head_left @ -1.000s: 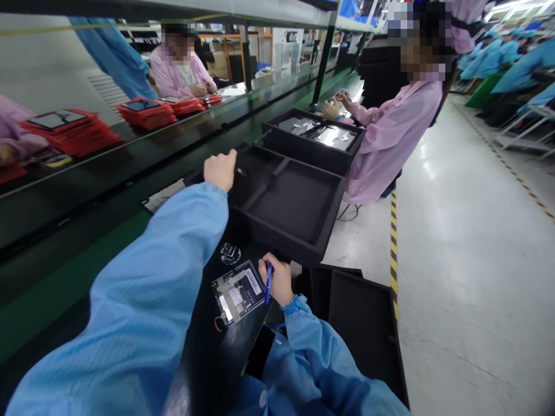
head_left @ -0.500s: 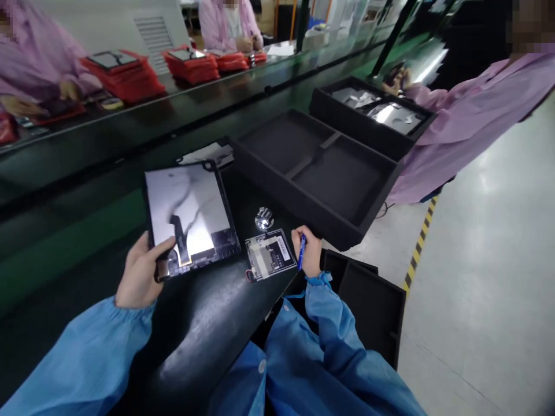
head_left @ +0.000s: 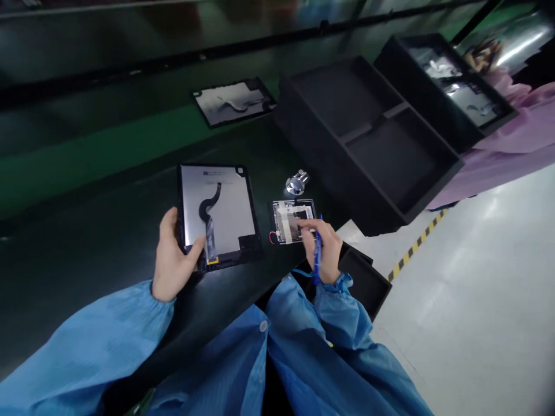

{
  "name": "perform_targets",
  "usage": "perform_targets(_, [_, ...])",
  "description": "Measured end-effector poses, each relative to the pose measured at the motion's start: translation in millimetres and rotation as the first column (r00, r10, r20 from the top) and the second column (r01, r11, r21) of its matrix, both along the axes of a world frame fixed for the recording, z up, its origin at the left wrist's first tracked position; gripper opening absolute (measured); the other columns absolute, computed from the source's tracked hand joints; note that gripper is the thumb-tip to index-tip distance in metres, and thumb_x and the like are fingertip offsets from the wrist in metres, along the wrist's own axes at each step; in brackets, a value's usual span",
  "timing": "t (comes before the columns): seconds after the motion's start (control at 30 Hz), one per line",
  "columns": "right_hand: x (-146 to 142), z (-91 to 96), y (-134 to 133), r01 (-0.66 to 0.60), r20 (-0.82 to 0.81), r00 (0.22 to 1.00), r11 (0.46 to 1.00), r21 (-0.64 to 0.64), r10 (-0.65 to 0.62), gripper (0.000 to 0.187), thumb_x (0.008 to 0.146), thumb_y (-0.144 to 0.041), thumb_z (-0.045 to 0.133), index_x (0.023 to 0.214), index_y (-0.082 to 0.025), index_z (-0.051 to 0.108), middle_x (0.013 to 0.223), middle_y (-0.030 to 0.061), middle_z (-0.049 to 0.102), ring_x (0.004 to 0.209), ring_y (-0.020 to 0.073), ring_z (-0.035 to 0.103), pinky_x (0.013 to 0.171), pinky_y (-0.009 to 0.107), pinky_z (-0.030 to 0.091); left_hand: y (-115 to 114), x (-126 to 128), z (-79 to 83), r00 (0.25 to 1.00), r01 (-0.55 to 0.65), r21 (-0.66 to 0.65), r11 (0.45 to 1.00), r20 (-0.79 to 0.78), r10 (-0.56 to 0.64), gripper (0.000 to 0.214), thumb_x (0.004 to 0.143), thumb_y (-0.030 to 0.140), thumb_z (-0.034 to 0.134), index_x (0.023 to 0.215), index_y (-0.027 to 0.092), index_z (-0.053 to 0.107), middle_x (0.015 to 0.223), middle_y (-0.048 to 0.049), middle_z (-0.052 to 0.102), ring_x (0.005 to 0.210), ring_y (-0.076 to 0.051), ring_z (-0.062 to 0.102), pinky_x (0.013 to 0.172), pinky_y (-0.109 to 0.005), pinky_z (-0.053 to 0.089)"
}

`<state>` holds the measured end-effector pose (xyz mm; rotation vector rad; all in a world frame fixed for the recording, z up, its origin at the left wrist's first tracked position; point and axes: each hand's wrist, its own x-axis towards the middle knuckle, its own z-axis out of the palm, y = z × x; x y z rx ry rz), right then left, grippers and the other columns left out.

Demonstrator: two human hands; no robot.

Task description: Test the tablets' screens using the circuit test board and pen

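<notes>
My left hand (head_left: 173, 257) grips the near left corner of a flat tablet panel (head_left: 225, 211) with a silver back and a black flex cable, thumb on top. The panel lies on the dark bench. My right hand (head_left: 323, 245) is closed around a blue pen (head_left: 318, 257), and its fingertips touch a small circuit board (head_left: 290, 219) that lies just right of the panel. A small shiny metal part (head_left: 296, 182) sits just beyond the board.
A black foam tray (head_left: 368, 138) with two compartments stands at the right. A second tray (head_left: 455, 86) with silver parts lies beyond it, beside a person in a pink coat (head_left: 515, 144). Another panel (head_left: 234, 103) rests on the green conveyor (head_left: 87, 156). A black bin (head_left: 364, 277) sits below the bench edge.
My left hand reached to the tray, then brought a tablet panel down onto the bench near me. My right hand moved from beside the circuit board onto it. The view tilted downward.
</notes>
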<state>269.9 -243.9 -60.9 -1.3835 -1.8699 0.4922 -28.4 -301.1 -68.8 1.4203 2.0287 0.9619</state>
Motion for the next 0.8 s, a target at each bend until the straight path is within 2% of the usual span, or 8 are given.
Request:
perform_targets(0.03, [-6.1, 7.6, -1.9, -0.01, -0.076, 0.997, 0.998, -0.054, 0.006, 0.028, 0.101, -0.04, 0.041, 0.109, -0.023, 0.062, 0.089, 0.0034, 0.073, 0.076, 0.0188, 0.064, 0.077, 0.034, 0.051, -0.1, -2.9, -2.5, 0.992, 0.049, 0.088, 0.995, -0.119, -0.039, 0.075, 0.087, 0.04, 0.061, 0.152, 0.016, 0.031, 0.159, -0.0192, 0.033, 0.15, -0.032, 0.03, 0.124, -0.049, 0.028])
perform_targets(0.1, [-23.2, 21.4, -4.6, -0.084, -0.218, 0.974, 0.986, -0.142, 0.052, 0.03, 0.103, -0.04, 0.036, 0.117, -0.023, 0.056, 0.079, 0.0004, 0.067, 0.065, 0.016, 0.06, 0.068, 0.031, 0.048, 2.3, -8.3, -7.1, 0.96, 0.171, 0.195, 0.966, -0.254, -0.119, 0.072, 0.09, 0.036, 0.059, 0.153, 0.015, 0.031, 0.161, -0.0203, 0.03, 0.153, -0.033, 0.021, 0.126, -0.052, 0.02])
perform_targets(0.2, [-58.8, 31.7, -5.5, -0.271, -0.331, 0.925, 0.934, -0.233, 0.186, 0.022, 0.099, -0.042, 0.051, 0.105, -0.022, 0.058, 0.077, -0.0014, 0.063, 0.063, 0.0133, 0.056, 0.063, 0.028, 0.045, 8.7, -13.0, -13.3, 0.923, 0.327, 0.167, 0.93, -0.266, -0.277, 0.068, 0.094, 0.035, 0.054, 0.154, 0.014, 0.03, 0.159, -0.0209, 0.036, 0.153, -0.035, 0.02, 0.126, -0.057, 0.015])
perform_targets(0.3, [-94.7, 25.4, -4.0, -0.417, -0.382, 0.88, 0.844, -0.337, 0.282, 0.03, 0.094, -0.044, 0.061, 0.075, -0.022, 0.053, 0.062, -0.0053, 0.053, 0.054, 0.0096, 0.048, 0.055, 0.024, 0.039, 13.0, -13.1, -17.0, 0.914, 0.375, 0.137, 0.917, -0.221, -0.341, 0.07, 0.094, 0.036, 0.053, 0.154, 0.008, 0.029, 0.156, -0.0241, 0.04, 0.151, -0.035, 0.027, 0.126, -0.056, 0.016])
perform_targets(0.4, [-117.5, 10.1, -2.4, -0.474, -0.396, 0.859, 0.797, -0.375, 0.325, 0.037, 0.093, -0.044, 0.061, 0.068, -0.022, 0.045, 0.055, -0.0076, 0.045, 0.052, 0.0085, 0.044, 0.054, 0.023, 0.035, 13.9, -11.5, -17.2, 0.924, 0.356, 0.138, 0.924, -0.201, -0.326, 0.07, 0.093, 0.034, 0.053, 0.153, 0.007, 0.03, 0.154, -0.0241, 0.044, 0.148, -0.034, 0.035, 0.125, -0.054, 0.02])
perform_targets(0.53, [-125.5, -2.8, -2.3, -0.454, -0.341, 0.875, 0.825, -0.336, 0.343, 0.034, 0.091, -0.037, 0.061, 0.068, -0.022, 0.04, 0.053, -0.0092, 0.039, 0.048, 0.0074, 0.037, 0.053, 0.022, 0.032, 14.1, -11.0, -16.0, 0.922, 0.362, 0.137, 0.922, -0.198, -0.332, 0.069, 0.092, 0.029, 0.053, 0.153, 0.008, 0.029, 0.153, -0.0234, 0.044, 0.146, -0.034, 0.037, 0.125, -0.055, 0.02])
perform_targets(0.67, [-126.1, -4.9, -4.4, -0.452, -0.236, 0.886, 0.857, -0.246, 0.4, 0.034, 0.088, -0.026, 0.054, 0.063, -0.022, 0.031, 0.054, -0.009, 0.028, 0.047, 0.0067, 0.03, 0.053, 0.022, 0.03, 14.5, -11.8, -17.1, 0.917, 0.373, 0.154, 0.915, -0.211, -0.338, 0.069, 0.092, 0.027, 0.053, 0.154, 0.009, 0.028, 0.154, -0.0236, 0.044, 0.147, -0.034, 0.036, 0.125, -0.056, 0.02])
perform_targets(0.8, [-128.4, -6.9, -6.9, -0.445, -0.194, 0.893, 0.866, -0.229, 0.407, 0.034, 0.087, -0.024, 0.054, 0.064, -0.022, 0.03, 0.053, -0.0092, 0.027, 0.046, 0.0061, 0.029, 0.052, 0.021, 0.029, 14.3, -11.9, -18.6, 0.912, 0.383, 0.171, 0.908, -0.227, -0.342, 0.069, 0.092, 0.025, 0.054, 0.154, 0.008, 0.028, 0.154, -0.0246, 0.043, 0.148, -0.034, 0.035, 0.125, -0.056, 0.021])
